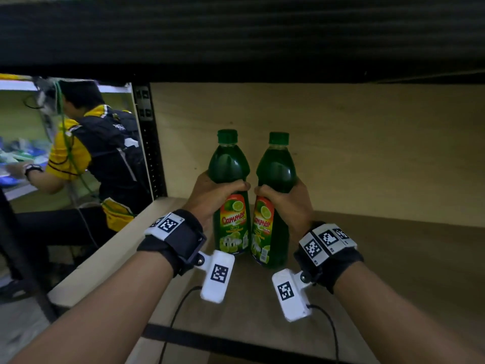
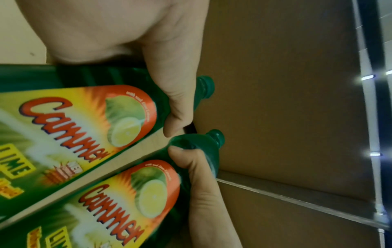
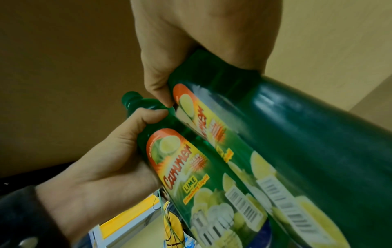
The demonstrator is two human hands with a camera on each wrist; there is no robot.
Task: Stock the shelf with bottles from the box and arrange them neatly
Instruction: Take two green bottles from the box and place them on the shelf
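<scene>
Two green plastic bottles of lime liquid, each with a green screw cap and a red-and-yellow "Cammer" label, stand upright side by side on a pale wooden shelf board [image 1: 393, 258]. The left bottle [image 1: 231, 195] and the right bottle [image 1: 273, 203] are very close together (whether they touch cannot be told). The left hand [image 1: 210, 195] grips the left bottle at its shoulder, just above the label, its fingers [image 2: 174, 104] curled round the plastic. The right hand [image 1: 286, 203] grips the right bottle at the same height, its fingers [image 3: 152, 80] wrapped round it. Both thumbs nearly meet between the bottles. Each wrist wears a black strap with white coded markers. Behind the bottles is a plain wooden back panel [image 1: 367, 140]. At far left, beyond a black metal upright [image 1: 149, 143], another person [image 1: 99, 153] in a yellow and black shirt crouches.
</scene>
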